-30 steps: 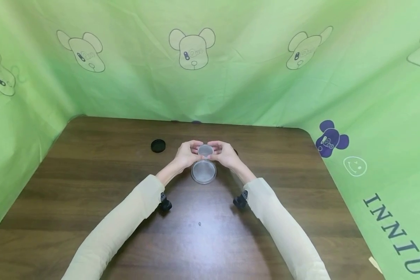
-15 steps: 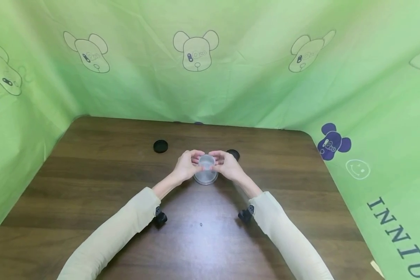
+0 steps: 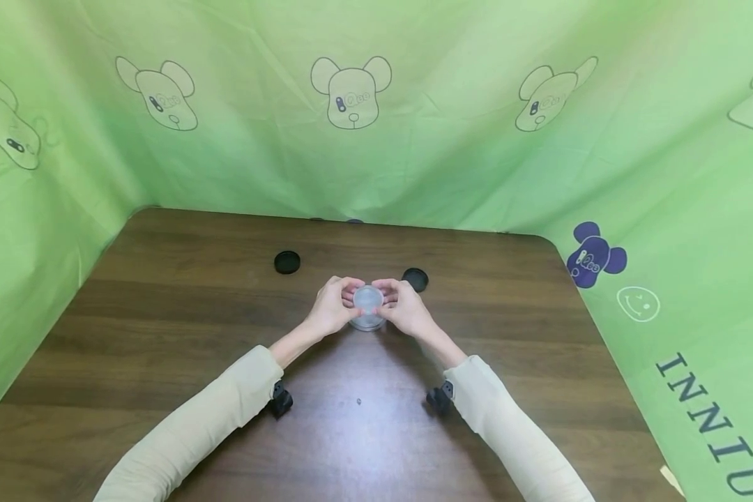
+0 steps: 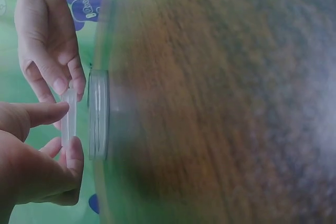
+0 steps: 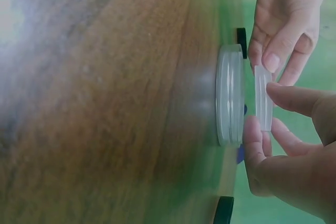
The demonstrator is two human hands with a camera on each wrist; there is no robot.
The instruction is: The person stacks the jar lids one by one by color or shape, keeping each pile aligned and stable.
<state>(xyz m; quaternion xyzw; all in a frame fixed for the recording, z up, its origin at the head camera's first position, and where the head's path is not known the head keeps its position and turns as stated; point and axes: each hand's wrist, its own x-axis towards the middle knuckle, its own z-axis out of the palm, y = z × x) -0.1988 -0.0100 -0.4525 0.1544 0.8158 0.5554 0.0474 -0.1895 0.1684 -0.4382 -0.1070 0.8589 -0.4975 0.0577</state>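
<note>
A small, flat, translucent round container (image 3: 368, 298) is held between my two hands. My left hand (image 3: 332, 307) pinches its left edge between thumb and fingers. On the opposite edge, my right hand (image 3: 408, 307) grips it the same way. Directly below is a larger clear round dish (image 3: 367, 326), which stands on the table and is partly covered in the head view. Both wrist views show a narrow gap between the small container (image 4: 69, 116) and the larger dish (image 5: 230, 95).
Two black round lid-like discs lie farther back on the wooden table (image 3: 194, 314): a left disc (image 3: 286, 262) and a right disc (image 3: 415, 280) close to my right hand. A tiny speck (image 3: 359, 401) lies nearer. Green printed cloth (image 3: 351, 160) surrounds the table's back and sides.
Both hands have brought the small container nearer to me, from behind the larger dish to above it. The right black disc, mostly hidden before, now shows fully.
</note>
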